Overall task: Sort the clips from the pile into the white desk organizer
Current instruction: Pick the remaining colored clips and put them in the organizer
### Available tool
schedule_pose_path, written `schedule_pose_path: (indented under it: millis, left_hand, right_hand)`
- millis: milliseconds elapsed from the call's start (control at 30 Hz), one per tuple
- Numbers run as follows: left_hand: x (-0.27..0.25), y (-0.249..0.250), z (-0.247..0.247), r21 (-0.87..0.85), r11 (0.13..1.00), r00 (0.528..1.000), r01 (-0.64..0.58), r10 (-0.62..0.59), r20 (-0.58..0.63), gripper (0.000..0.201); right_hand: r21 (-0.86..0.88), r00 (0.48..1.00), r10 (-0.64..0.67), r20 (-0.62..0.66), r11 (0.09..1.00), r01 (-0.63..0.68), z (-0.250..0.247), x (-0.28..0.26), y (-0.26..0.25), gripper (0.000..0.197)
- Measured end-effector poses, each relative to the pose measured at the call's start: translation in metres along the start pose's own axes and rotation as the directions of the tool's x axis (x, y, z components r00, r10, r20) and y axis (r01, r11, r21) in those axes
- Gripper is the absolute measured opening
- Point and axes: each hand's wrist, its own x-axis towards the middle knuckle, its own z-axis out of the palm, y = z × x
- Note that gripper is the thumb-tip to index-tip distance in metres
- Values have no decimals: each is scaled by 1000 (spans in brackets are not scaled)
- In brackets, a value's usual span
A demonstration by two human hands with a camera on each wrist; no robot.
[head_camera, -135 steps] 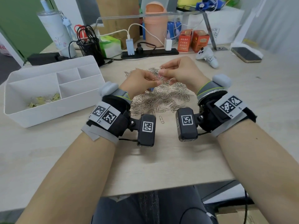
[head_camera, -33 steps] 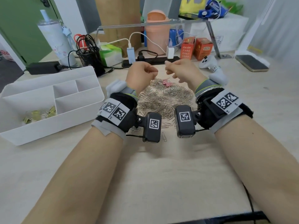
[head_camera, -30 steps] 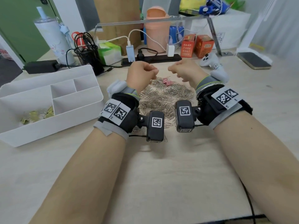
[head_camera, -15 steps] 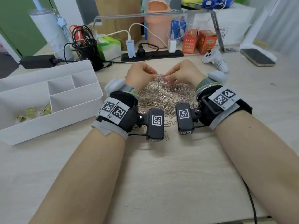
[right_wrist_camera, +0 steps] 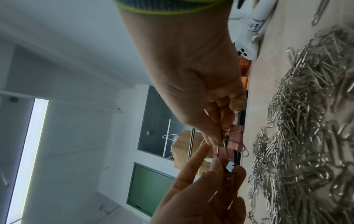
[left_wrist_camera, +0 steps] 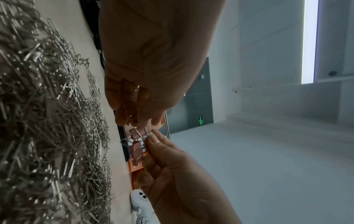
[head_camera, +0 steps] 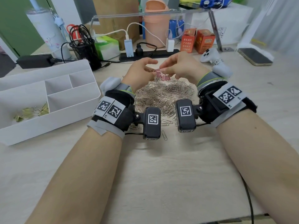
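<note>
While both hands (head_camera: pixel 163 68) pinch pink binder clips (head_camera: pixel 162 75) above pile (head_camera: pixel 163 96); wrist tag (head_camera: pixel 229 98) reads "R1".

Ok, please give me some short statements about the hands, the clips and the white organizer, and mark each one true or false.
1. Both hands hold pink binder clips above the paper clip pile. True: the left hand and right hand pinch them together.
2. The white desk organizer holds only pink clips. False: it holds gold binder clips in its large left compartment.
3. The pile is mostly silver paper clips. True.
4. The organizer stands to the right of the pile. False: it stands to the left.
5. The right hand rests flat on the desk. False: it is raised, pinching clips.
</note>
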Motion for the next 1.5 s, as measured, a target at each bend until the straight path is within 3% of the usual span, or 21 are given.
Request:
schedule_pose_path:
  millis: [333, 500, 667, 833, 967, 1100, 1267, 1400, 1500]
  left_hand:
    - [-4, 2, -1, 38, 999, 1000, 23, -24, 12, 2]
    - [-5, 1, -2, 87, 995, 998, 47, -50, 36, 7]
    - [-2, -1, -9, 94, 991, 995, 93, -89, -42, 21]
    - [-4, 1, -9, 111, 981, 985, 159, -165, 53, 14]
    - [-9, 4, -5, 131, 987, 969, 95, -122, 217, 23]
    - [-10, 6, -3, 100, 993, 978, 68, -86, 189, 4]
    - [-9, 4, -4, 105, 994, 982, 40, -59, 180, 19]
    - [-8, 6, -9, 59, 998, 992, 14, -21, 127, 15]
    - [-8, 8, -11, 64, 998, 992, 6, -14, 124, 17]
  right_hand:
    - [133, 998, -7, 64, 991, -1, 1, -7, -1, 15]
    - [148, 997, -2, 75, 989, -10, 0, -8, 1, 13]
    - [69, 999, 52, 11, 996, -53, -6, -7, 4, 14]
    - [70, 996, 63, -70, 996, -58, -6, -2, 4, 14]
    - [163, 999, 39, -35, 986, -33, -2, -1, 3, 13]
    - [209, 1000, 6, -5, 978, -5, -1, -3, 1, 7]
    - [175, 990, 6, 138, 984, -30, -1, -6, 0, 14]
    - [189, 994, 111, -12, 976, -107, -3, -2, 2, 21]
    - [202, 991, 130, -3, 971, -127, -2, 0, 4, 24]
